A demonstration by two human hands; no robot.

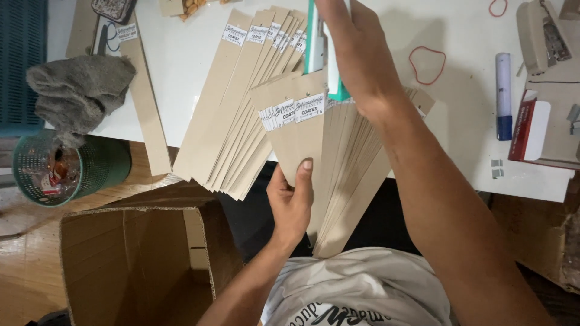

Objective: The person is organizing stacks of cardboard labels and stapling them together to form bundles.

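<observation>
At table's near edge: left hand (291, 202) clamped on fanned brown sleeves (338, 169); right hand (353, 51) closed on teal packet (320, 48). Best kept square, fan steady, while sliding.

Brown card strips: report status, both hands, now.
Left hand grips fanned brown card strips. Right hand holds teal-white packet above them. Second fan on white table.

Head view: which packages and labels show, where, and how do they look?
Kraft sleeves: fanned on the white table, long tan strips with white labels on top.
Held sleeves: fanned in left hand, same look.
Red-and-white box: table's right.
Cardboard box: open, floor left.
</observation>
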